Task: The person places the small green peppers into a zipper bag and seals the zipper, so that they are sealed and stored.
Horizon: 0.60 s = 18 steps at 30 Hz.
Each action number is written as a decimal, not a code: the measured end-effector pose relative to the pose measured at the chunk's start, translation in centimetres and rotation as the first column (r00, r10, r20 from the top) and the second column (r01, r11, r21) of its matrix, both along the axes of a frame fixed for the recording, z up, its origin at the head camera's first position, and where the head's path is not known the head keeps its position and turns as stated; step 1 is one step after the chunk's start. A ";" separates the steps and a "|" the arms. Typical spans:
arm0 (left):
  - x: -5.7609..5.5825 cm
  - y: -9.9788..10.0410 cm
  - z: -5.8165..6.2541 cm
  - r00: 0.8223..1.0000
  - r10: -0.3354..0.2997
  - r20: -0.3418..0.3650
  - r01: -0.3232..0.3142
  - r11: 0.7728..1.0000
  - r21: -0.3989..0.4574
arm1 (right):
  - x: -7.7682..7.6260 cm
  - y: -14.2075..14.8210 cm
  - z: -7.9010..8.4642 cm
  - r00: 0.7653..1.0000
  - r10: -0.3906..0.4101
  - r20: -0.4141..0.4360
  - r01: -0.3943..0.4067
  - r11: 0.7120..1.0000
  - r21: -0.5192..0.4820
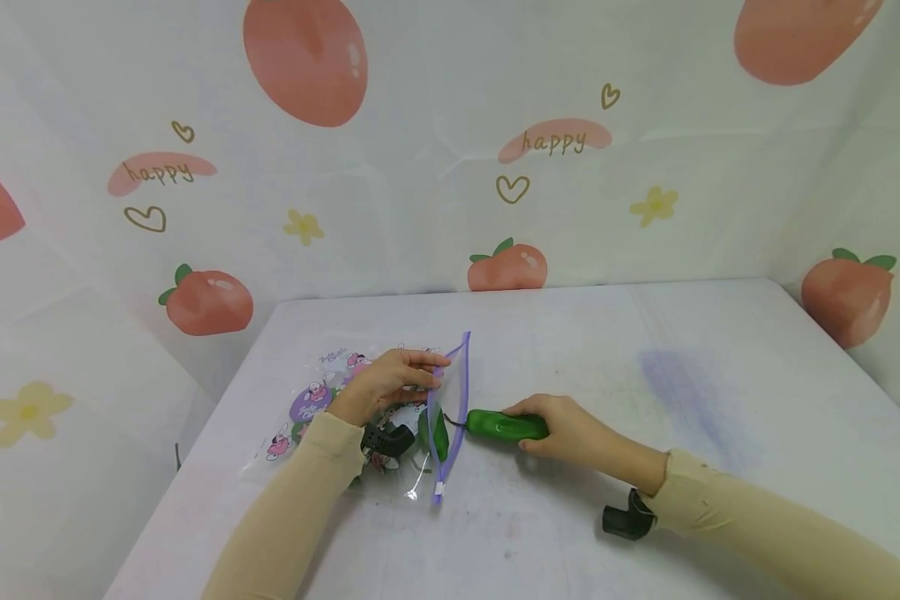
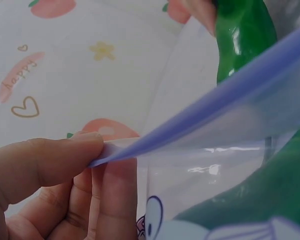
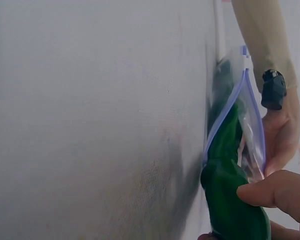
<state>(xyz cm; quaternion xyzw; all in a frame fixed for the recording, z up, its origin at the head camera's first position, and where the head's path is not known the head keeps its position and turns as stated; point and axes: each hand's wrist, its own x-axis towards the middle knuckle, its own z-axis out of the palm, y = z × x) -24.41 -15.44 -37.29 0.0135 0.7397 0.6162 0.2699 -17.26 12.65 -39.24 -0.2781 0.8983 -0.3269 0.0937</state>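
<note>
A clear zip bag with a purple zip edge and pink cartoon prints lies on its side, its mouth facing right and parted. My left hand pinches one lip of that mouth between thumb and fingers, seen closely on the purple edge in the left wrist view. My right hand grips a long green pepper, its thin stem end pointing left at the mouth. Inside the bag lies another green pepper. In the right wrist view the held pepper overlaps the bag's opening.
A white slider sits at the near end of the zip. The white table bears a faint purple smudge on its right side. Behind it hangs a white cloth printed with peaches, hearts and flowers. Black cameras are strapped to both wrists.
</note>
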 end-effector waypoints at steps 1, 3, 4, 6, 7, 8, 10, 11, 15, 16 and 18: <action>0.0 0.1 0.0 1.000 0.004 0.003 -0.004 1.000 -0.004 | 0.0 0.0 0.0 1.000 -0.002 0.002 0.002 1.000 -0.001; 0.1 0.1 0.0 1.000 0.004 0.005 -0.004 1.000 -0.008 | 0.1 -0.1 0.0 1.000 -0.004 0.006 0.004 1.000 -0.003; 0.1 0.1 0.0 1.000 0.001 0.003 -0.001 1.000 -0.009 | 0.0 -0.2 0.0 1.000 -0.005 0.007 0.005 1.000 -0.003; 0.1 0.1 0.0 1.000 -0.003 0.004 0.003 1.000 -0.009 | 0.0 -0.2 -0.1 1.000 -0.005 0.006 0.005 1.000 -0.001; 0.1 0.1 0.0 1.000 -0.003 0.003 0.003 1.000 -0.011 | 0.0 -0.3 -0.1 1.000 -0.004 0.005 0.004 1.000 0.001; 0.1 0.1 0.0 1.000 -0.004 0.001 0.004 1.000 -0.010 | 0.0 -0.3 -0.2 1.000 -0.003 0.004 0.003 1.000 0.003; 0.1 0.1 0.0 1.000 -0.004 -0.003 0.004 1.000 -0.010 | -0.1 -0.4 -0.3 1.000 -0.004 0.016 0.004 1.000 -0.004; 0.1 0.1 0.0 1.000 -0.005 -0.004 0.005 1.000 -0.012 | -0.2 -0.4 -0.4 1.000 -0.004 0.028 0.004 1.000 -0.012; 0.1 0.1 0.0 1.000 -0.004 -0.003 0.004 1.000 -0.012 | -0.2 -0.5 -0.4 0.997 0.003 0.076 0.001 0.998 -0.063; 0.1 0.2 0.0 1.000 -0.006 -0.004 0.005 1.000 -0.013 | -0.2 -0.6 -0.4 0.996 0.005 0.086 0.002 0.997 -0.072; 0.1 0.2 0.1 1.000 -0.005 -0.002 0.005 1.000 -0.011 | -0.1 -0.7 -0.3 0.995 0.011 0.096 -0.003 0.996 -0.085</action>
